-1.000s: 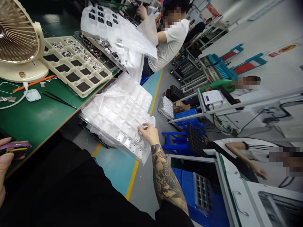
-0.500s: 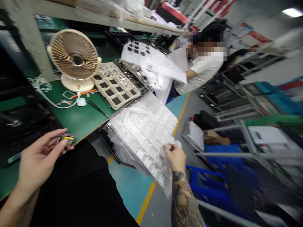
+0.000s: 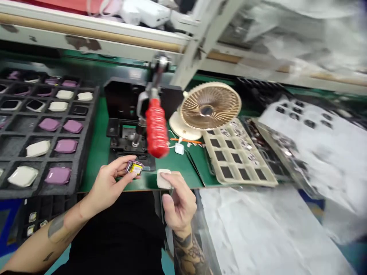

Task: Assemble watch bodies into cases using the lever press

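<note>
My left hand point(image 3: 106, 186) is closed on a small purple watch case point(image 3: 134, 168), pinched between thumb and fingers; its inside faces up, with a yellow-edged part showing. To its right, just above the bench's front edge, my right hand point(image 3: 182, 200) holds a white square cover point(image 3: 161, 182) at its fingertips. The index finger lies on top of the cover; what grips it from below is hidden. The two pieces are apart. Behind the hands stands a black press fixture point(image 3: 126, 133) with a red-handled lever point(image 3: 157, 130).
On the left, a dark compartment tray point(image 3: 93, 126) holds several purple and white cases. A fan point(image 3: 210, 109), tweezers point(image 3: 195, 168) and a beige parts tray point(image 3: 222, 180) stand to the right. White plastic trays point(image 3: 252, 225) lie beside me at lower right.
My view has swung left to the bench and press. My right hand has left the white plastic trays and come close to my left hand with the white cover. The left hand keeps the watch case.
</note>
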Demonstrator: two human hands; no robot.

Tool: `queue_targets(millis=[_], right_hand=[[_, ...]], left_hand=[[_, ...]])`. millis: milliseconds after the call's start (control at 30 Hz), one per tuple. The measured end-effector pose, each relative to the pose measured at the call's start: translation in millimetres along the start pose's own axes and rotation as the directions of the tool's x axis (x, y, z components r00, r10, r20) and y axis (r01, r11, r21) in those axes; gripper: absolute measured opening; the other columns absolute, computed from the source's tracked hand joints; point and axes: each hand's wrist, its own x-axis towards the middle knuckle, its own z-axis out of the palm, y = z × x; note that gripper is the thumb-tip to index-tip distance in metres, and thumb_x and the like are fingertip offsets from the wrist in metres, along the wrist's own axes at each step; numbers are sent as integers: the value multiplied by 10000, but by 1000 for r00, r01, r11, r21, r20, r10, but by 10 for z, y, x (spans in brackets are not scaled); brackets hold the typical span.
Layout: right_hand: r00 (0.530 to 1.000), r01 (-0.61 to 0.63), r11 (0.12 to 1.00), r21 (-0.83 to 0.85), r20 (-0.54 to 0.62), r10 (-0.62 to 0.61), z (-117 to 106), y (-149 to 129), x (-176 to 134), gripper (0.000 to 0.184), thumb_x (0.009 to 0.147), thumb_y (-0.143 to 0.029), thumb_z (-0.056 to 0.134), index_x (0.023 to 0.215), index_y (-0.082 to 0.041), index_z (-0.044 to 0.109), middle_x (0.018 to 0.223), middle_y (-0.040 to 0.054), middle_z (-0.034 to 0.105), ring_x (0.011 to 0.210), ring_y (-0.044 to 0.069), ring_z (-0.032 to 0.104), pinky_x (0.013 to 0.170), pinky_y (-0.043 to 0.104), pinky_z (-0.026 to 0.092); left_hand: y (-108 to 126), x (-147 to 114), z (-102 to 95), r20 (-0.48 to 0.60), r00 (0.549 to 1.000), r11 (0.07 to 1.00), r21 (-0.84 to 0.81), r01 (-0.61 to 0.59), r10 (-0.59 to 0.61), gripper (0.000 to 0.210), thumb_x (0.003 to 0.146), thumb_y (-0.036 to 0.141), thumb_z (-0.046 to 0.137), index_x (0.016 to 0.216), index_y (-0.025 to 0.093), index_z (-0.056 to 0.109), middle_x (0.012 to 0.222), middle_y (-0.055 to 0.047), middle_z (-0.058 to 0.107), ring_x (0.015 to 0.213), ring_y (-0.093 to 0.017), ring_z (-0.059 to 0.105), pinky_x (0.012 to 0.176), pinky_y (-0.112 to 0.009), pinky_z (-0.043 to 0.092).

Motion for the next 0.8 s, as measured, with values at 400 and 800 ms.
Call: queue_targets(millis=[400, 800], right_hand=[[970, -66, 978, 200, 241, 16, 461, -225, 371, 484, 1031, -19, 645, 1400, -300, 784, 1252, 90, 762, 1159, 249, 783, 958, 421, 723], [973, -29, 996, 82, 231, 9, 405, -117, 338, 522, 985, -73, 790, 1439, -329, 769, 1362, 91, 777, 1237, 309, 759, 1040, 546, 693]], left_hand=[[-192, -86, -58, -167, 972, 986, 36, -161, 165, 442, 1030, 206, 806, 1465, 216, 730, 1244, -67, 880, 1064, -176, 863, 957, -218, 681], [-158, -75, -71, -152, 979, 991, -12, -136, 132, 485, 1010, 166, 791, 1488, 198, 714, 1307, -111, 853, 1081, -207, 858, 962, -251, 695]])
